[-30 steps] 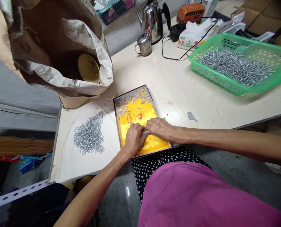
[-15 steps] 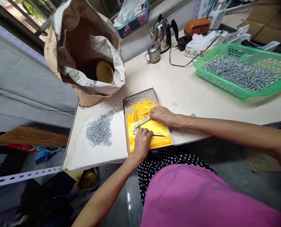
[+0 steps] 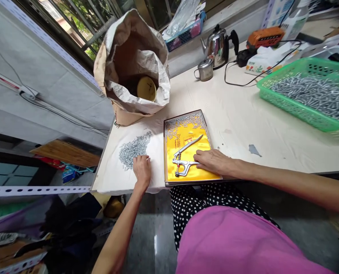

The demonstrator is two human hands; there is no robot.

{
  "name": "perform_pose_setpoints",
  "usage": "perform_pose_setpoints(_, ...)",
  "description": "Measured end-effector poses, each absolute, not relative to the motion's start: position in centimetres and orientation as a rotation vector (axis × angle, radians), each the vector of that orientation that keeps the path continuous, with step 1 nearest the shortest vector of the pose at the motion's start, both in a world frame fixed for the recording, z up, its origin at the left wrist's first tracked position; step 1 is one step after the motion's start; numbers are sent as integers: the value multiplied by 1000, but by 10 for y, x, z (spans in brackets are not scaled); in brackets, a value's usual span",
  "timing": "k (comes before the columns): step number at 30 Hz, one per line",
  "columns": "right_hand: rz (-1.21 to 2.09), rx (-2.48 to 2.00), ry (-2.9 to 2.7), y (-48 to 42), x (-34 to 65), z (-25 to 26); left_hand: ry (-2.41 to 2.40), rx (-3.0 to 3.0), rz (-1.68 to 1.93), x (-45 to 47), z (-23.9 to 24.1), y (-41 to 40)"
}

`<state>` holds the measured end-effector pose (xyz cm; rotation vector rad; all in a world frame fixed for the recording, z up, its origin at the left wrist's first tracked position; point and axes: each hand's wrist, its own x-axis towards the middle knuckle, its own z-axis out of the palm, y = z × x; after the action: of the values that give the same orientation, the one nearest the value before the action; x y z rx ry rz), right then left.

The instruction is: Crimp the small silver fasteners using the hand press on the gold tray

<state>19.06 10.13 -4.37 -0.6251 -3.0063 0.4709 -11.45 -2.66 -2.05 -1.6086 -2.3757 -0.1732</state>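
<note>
A pair of silver snap-fastener pliers (image 3: 183,161) with a spring between its spread handles lies on a yellow sheet in a shallow brown-edged tray (image 3: 165,160). My right hand (image 3: 212,160) is closed around the end of the lower handle. Small silver metal pins (image 3: 173,125) are scattered along the tray's far end. To the left, a pile of similar pins (image 3: 133,148) rests on a white cloth (image 3: 106,179). My left hand (image 3: 142,167) is at the pile's near right edge with fingers curled down; what they hold, if anything, is hidden.
A green basket (image 3: 289,101) of silver metal pieces stands at right. A tall paper sack (image 3: 141,108) with a round yellowish object inside is behind the pile. Farther back are a steel mug (image 3: 206,72), a kettle (image 3: 216,47), an orange battery (image 3: 265,37) and a black cable.
My left hand has left the pliers and moved left to the pile. My right hand has shifted from the upper handle to the lower one. The pliers have turned, and the view has swung left.
</note>
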Motion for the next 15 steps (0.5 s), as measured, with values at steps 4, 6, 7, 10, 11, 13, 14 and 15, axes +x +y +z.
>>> perform_pose_setpoints(4, 286, -696, -2946, 120, 181, -42, -2422, -1548, 85, -145, -30, -34)
perform_pose_setpoints(6, 175, -757, -2857, 133, 179, -33, -2398, -1589, 164, -149, -33, -34)
perform_pose_setpoints(7, 139, -790, -2816, 137, 179, -28, -2380, -1618, 191, -150, -35, -34)
perform_pose_setpoints(10, 111, -833, -2768, 137, 185, -18, -2341, -1690, 216, -152, -34, -29)
perform_pose_setpoints(11, 122, -824, -2794, 133, 188, -18, -2341, -1708, 217, -153, -32, -28)
perform_pose_setpoints(13, 176, -794, -2891, 121, 192, -21, -2360, -1740, 225, -154, -26, -24)
perform_pose_setpoints(14, 214, -775, -2946, 116, 193, -24, -2370, -1757, 220, -153, -22, -22)
perform_pose_setpoints(15, 254, -756, -2990, 111, 194, -27, -2380, -1775, 192, -151, -18, -20)
